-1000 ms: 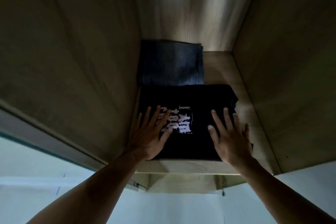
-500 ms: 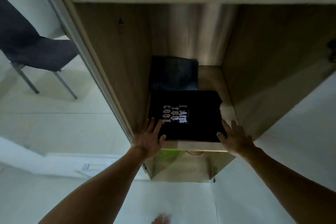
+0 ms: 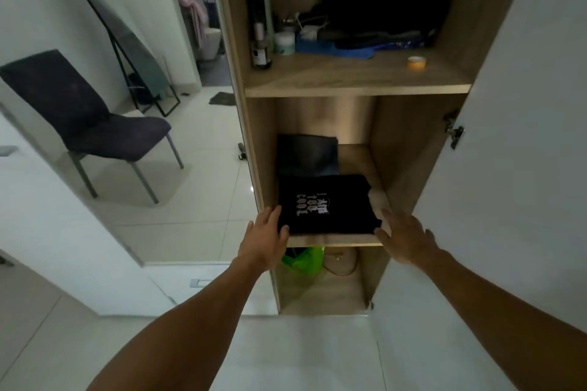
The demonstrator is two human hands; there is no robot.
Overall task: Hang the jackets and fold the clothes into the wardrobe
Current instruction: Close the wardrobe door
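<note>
A folded black T-shirt [image 3: 327, 205] with pale lettering lies mid-frame on a wardrobe shelf [image 3: 376, 168], left hand [image 3: 265, 236] and right hand [image 3: 403, 235] flat-fingered at its front corners.

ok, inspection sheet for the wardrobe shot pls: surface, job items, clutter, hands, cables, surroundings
Surface: middle wardrobe shelf, wood, part bare at right.
Job's things: folded black printed T-shirt at shelf front; folded dark garment behind it.
Clutter: upper shelf holds a dark bottle, white jar, orange tape roll, piled dark clothes; green bag below.
Hands: left hand open, touching shirt's front-left corner; right hand open, at its front-right corner.
Cables: white cord, upper shelf.
Surroundings: chair, leaning mirror, tiled floor.
</note>
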